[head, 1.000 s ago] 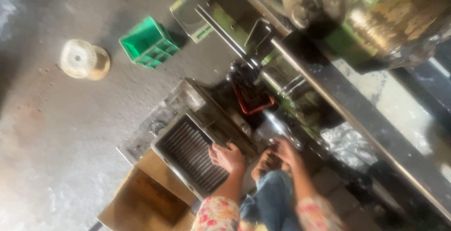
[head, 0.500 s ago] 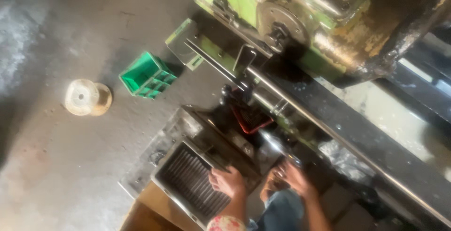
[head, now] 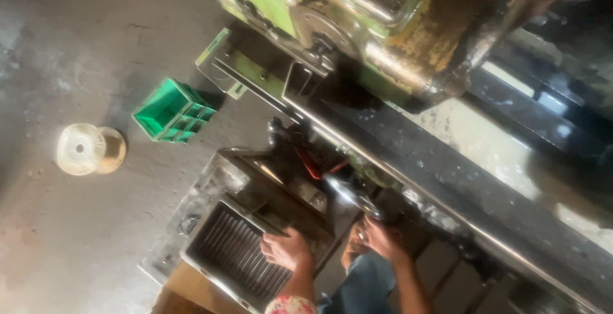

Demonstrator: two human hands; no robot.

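Steel tray (head: 230,260): a ribbed metal tray is seen at the bottom centre, its near right edge overlapped by the left hand.
Left hand (head: 285,250): it is laid on the tray's right rim with the fingers curled loosely over the edge; whether anything is gripped beneath them cannot be told.
Right hand (head: 377,237): it is held just right of the left hand, fingers bent around a small dark part below a shiny metal cylinder (head: 348,192); the grasp itself is blurred, so its hold cannot be told.
Gap between hands: a narrow space is left, filled by a blue-clad knee (head: 364,285).
Housing (head: 268,183): a grey metal box is set behind the tray, touching its far edge.
Red piece (head: 316,160): it is lodged above the housing, close under the rail.
Dark rail (head: 447,186): a long black bar is run diagonally from upper centre to lower right, closing off the room to the right of the hands.
Green machine (head: 332,7): a rust-streaked body is mounted above the rail.
Floor (head: 76,45): open concrete is spread to the left.
Green crate (head: 172,111): it is stood well apart from the tray.
Spool (head: 83,150): a pale reel is lain left of the crate.
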